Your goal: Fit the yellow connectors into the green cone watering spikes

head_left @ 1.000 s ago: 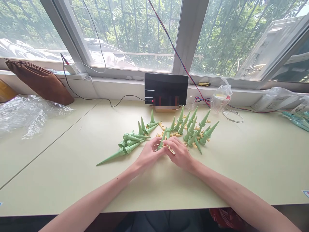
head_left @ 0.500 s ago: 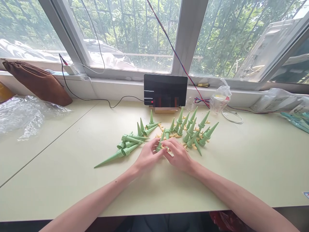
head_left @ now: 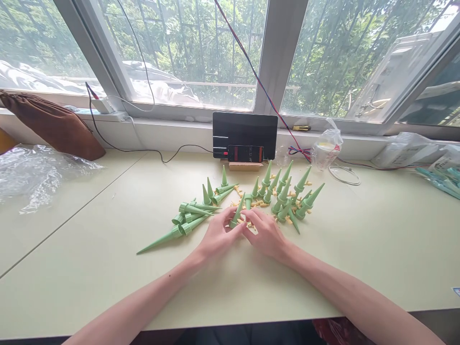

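A green plant watering spike (head_left: 238, 211) stands point up in my left hand (head_left: 220, 232), whose fingers and thumb wrap its base. A small yellow valve (head_left: 240, 221) juts from the spike's collar. My right hand (head_left: 266, 233) meets it from the other side, thumb and forefinger curled at the valve; their exact contact is partly hidden. Loose yellow valves (head_left: 259, 204) lie behind and between the hands. To the left is a pile of green spikes (head_left: 192, 216) lying on their sides. Several upright spikes (head_left: 282, 194), some with yellow valves fitted, stand to the right.
Behind the spikes, a phone (head_left: 246, 154) and a dark tablet (head_left: 247, 125) lean on a cardboard stand (head_left: 246, 166). A bagged cup (head_left: 326, 149) and a coiled white cable (head_left: 344, 175) sit at the back right. Clear plastic wrap (head_left: 46, 175) and a brown pouch (head_left: 53, 125) occupy the left.
Both hands stay at the same spike and valve, with only slight finger movement. The whole view has shifted a little, and the phone's screen now shows more clearly.
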`<state>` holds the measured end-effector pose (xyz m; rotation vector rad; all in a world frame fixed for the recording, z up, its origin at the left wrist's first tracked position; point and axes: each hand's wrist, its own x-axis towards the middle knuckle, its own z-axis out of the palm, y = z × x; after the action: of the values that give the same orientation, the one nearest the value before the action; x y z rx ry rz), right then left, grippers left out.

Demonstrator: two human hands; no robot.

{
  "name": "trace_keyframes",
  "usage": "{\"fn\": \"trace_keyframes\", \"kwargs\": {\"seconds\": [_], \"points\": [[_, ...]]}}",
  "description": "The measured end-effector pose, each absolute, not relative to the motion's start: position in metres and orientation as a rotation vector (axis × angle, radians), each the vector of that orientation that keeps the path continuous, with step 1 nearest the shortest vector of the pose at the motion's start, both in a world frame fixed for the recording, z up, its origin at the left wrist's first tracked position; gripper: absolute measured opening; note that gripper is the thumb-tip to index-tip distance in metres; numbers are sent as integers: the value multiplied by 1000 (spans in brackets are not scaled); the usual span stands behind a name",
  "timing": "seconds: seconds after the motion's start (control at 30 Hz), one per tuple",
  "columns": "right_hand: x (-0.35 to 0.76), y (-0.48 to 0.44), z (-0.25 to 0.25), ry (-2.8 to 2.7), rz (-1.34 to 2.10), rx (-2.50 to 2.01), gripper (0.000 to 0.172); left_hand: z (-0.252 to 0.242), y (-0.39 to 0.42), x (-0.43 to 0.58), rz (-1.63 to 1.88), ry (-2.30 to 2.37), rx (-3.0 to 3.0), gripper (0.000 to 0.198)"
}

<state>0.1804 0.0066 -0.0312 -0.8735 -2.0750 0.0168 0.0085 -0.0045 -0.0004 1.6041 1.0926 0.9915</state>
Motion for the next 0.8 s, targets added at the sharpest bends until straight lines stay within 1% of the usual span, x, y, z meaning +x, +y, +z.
{"fn": "trace_keyframes", "kwargs": {"seconds": [0.13,0.37,0.8], "points": [[180,8,-37,-2057,-15,-855,15,-2,-5,9,1005,1086,1600,42],[180,6,-40,-2074,81,-806,21,1,-7,9,998,1044,1563,43],[180,4,-40,-2096,62,-814,20,-6,-7,9,1031,1076,1563,44]]}}
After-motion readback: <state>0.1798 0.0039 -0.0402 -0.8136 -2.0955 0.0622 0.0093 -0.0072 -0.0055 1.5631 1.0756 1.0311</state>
